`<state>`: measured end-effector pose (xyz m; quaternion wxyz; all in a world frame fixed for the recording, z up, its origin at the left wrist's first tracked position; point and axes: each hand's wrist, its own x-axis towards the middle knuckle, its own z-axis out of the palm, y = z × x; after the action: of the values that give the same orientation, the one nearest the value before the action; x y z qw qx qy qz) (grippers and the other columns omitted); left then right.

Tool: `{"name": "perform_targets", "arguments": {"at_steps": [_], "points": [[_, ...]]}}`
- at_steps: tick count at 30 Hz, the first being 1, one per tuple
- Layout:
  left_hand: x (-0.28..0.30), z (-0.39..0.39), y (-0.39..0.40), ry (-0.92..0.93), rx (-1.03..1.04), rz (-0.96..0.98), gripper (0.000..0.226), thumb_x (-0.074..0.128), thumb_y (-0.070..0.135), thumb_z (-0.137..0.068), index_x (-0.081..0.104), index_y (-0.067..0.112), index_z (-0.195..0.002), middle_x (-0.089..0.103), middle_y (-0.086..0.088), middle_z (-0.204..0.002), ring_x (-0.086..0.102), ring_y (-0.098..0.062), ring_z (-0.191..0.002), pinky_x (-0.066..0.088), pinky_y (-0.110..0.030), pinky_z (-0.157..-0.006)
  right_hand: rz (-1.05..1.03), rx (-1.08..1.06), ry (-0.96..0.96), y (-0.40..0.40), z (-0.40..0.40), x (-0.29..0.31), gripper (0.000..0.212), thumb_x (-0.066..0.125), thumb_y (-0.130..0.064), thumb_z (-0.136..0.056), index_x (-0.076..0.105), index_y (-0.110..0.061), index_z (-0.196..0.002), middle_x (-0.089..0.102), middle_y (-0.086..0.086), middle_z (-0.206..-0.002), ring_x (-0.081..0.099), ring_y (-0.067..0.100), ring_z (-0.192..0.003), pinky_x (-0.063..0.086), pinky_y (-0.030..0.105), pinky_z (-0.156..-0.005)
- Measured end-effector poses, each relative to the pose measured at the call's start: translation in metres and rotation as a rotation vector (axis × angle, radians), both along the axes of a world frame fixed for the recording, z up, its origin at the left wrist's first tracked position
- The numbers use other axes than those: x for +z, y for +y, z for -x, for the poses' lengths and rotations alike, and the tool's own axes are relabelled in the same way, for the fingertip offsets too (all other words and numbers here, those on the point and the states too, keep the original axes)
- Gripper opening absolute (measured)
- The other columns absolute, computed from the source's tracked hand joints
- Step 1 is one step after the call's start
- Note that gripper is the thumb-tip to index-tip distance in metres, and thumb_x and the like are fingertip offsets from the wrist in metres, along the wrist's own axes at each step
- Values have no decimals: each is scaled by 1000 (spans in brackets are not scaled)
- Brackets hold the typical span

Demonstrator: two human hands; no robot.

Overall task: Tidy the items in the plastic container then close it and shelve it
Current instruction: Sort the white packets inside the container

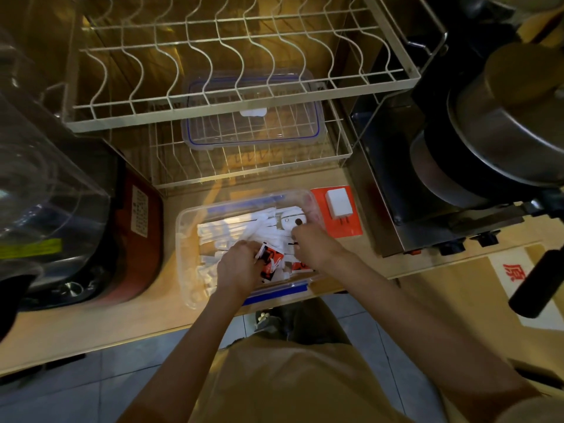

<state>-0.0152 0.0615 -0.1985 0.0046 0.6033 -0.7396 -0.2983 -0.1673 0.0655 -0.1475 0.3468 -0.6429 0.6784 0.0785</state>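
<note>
A clear plastic container [189,239] with blue latches sits open on the wooden counter, near its front edge. Inside lie several white paper-wrapped sticks [225,232] and red-and-white sachets [270,262]. My left hand [239,270] is inside the container, gripping a bunch of the red-and-white sachets. My right hand [311,244] reaches in beside it, fingers pinched on small items in the pile; what it holds is hidden. The container's clear lid [253,112] with a blue seal rests on the lower wire rack behind.
A two-level white wire dish rack [232,56] stands behind the container. An orange card with a white charger [338,210] lies to its right. A steel appliance with stacked pots [488,141] is at right, a red cooker [134,239] at left.
</note>
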Motion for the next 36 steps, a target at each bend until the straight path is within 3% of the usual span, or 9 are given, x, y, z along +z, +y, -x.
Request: {"name": "perform_targets", "arguments": {"at_steps": [7, 10, 12, 19, 23, 26, 30, 33, 36], "points": [[-4, -1, -1, 10, 81, -46, 22, 56, 19, -86, 67, 9, -102, 65, -18, -107, 63, -35, -95, 51, -39, -75, -97, 64, 234, -1, -17, -22, 35, 47, 0, -91, 50, 4, -126, 51, 21, -133, 57, 29, -116, 49, 33, -94], [-7, -2, -2, 29, 128, -72, 23, 57, 18, -85, 65, 7, -103, 65, -20, -106, 63, -35, -94, 52, -40, -75, -58, 30, 301, 3, -22, -32, 51, 51, -2, -90, 32, 9, -136, 35, 30, -141, 60, 30, -113, 51, 32, -89], [-7, -2, -3, 36, 151, -91, 26, 58, 19, -86, 62, 7, -109, 64, -20, -108, 62, -35, -98, 52, -41, -80, -65, 11, 298, 2, -22, -32, 57, 56, -3, -87, 30, 8, -135, 31, 29, -143, 63, 29, -109, 51, 32, -86], [-9, -2, -5, 41, 159, -98, 26, 60, 12, -85, 61, 4, -109, 65, -21, -110, 62, -34, -101, 50, -40, -82, -51, -18, 207, -7, -15, -23, 31, 51, 0, -91, 50, 0, -121, 61, 16, -122, 63, 27, -109, 51, 31, -84], [-10, -2, -5, 58, 165, -95, 24, 59, 10, -85, 61, 2, -108, 65, -21, -109, 62, -34, -100, 50, -39, -80, 1, -32, 193, -9, -8, -10, 26, 46, 0, -92, 58, -1, -116, 62, 16, -121, 60, 29, -111, 48, 32, -86], [-10, -3, -6, 74, 175, -92, 24, 60, 13, -85, 61, 3, -107, 66, -21, -108, 62, -34, -99, 51, -40, -82, 69, -146, 112, -13, 1, 1, 24, 46, 1, -92, 58, -1, -113, 63, 18, -114, 61, 32, -106, 45, 34, -75], [-6, -3, -8, 151, 228, -149, 26, 63, 15, -84, 64, 1, -106, 69, -19, -107, 64, -32, -99, 48, -34, -82, 175, -282, -80, -21, 13, 14, 17, 64, -14, -86, 72, -1, -94, 72, 15, -92, 67, 24, -83, 52, 31, -69], [-1, -4, -12, 349, 397, -264, 23, 70, 9, -78, 66, 0, -99, 70, -18, -103, 64, -31, -100, 49, -38, -90, 109, -367, -342, -19, 13, 18, 16, 72, -13, -80, 71, 2, -78, 68, 17, -74, 60, 14, -63, 44, 22, -54], [8, -5, -12, 638, 568, -423, 27, 70, 3, -77, 63, 0, -103, 67, -19, -97, 64, -29, -90, 53, -34, -74, 2, -476, -533, -10, 10, 7, 16, 73, -9, -78, 62, -5, -68, 55, 6, -55, 51, 3, -35, 43, 18, -41]]}}
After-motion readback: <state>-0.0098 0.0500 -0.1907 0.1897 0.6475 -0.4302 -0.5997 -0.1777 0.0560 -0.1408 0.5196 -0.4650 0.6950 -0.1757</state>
